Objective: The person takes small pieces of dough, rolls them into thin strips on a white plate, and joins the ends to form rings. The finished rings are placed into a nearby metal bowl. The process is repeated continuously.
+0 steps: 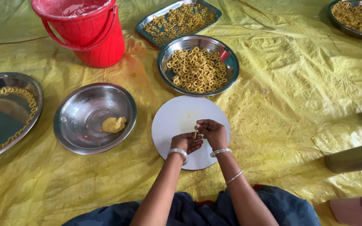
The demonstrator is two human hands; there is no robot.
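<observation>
Dough strip (196,134): thin, yellow, pinched upright between both hands over the white round board (177,117).
Left hand (186,142): fingertips closed on the strip's lower end.
Right hand (213,132): fingers closed on its upper end.
Finished rings: fill the steel bowl (231,62) ahead and the tray (145,25) beyond.
Remaining: small dough lump (114,124) in the bowl (80,113) at left.
Surface: yellow floor sheet (294,104).

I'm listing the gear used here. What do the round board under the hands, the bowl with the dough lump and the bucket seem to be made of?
Round board: smooth, matte white, probably plastic or laminate; no grain shows.
Bowl with the dough lump: polished metal, likely stainless steel, judging by its mirror-like reflections.
Bucket: red plastic, by its uniform colour, soft sheen and moulded handle.
</observation>
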